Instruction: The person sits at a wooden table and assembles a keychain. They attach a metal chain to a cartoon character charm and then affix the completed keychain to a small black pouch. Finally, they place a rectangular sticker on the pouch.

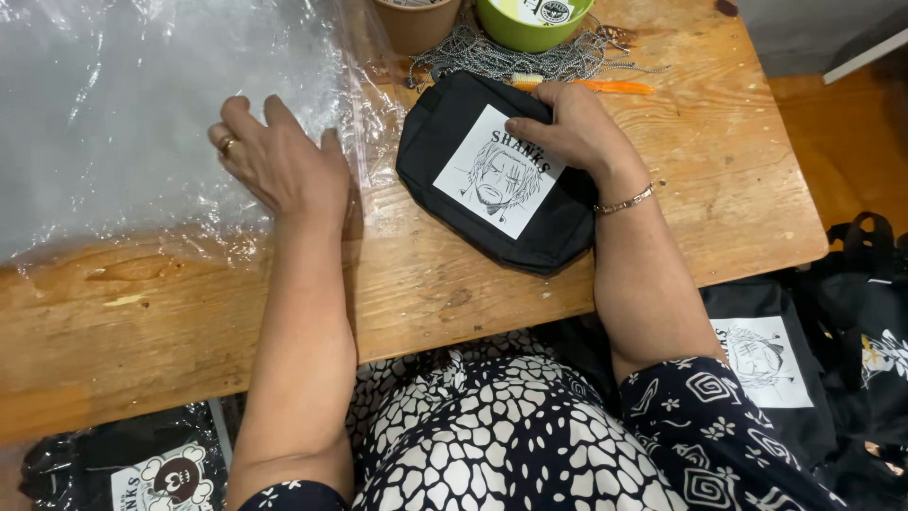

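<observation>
Right fingers [534,128] curled on pouch [473,199]

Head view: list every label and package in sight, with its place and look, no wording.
Pouch label: white rectangle with a line-drawn face, on the black pouch under the right hand.
Plastic bags: clear, crinkled, table's left, under the left hand.
Floor pouch labels: white, drawn figures, right and lower left.
Green bowl sticker: round, dark.
</observation>
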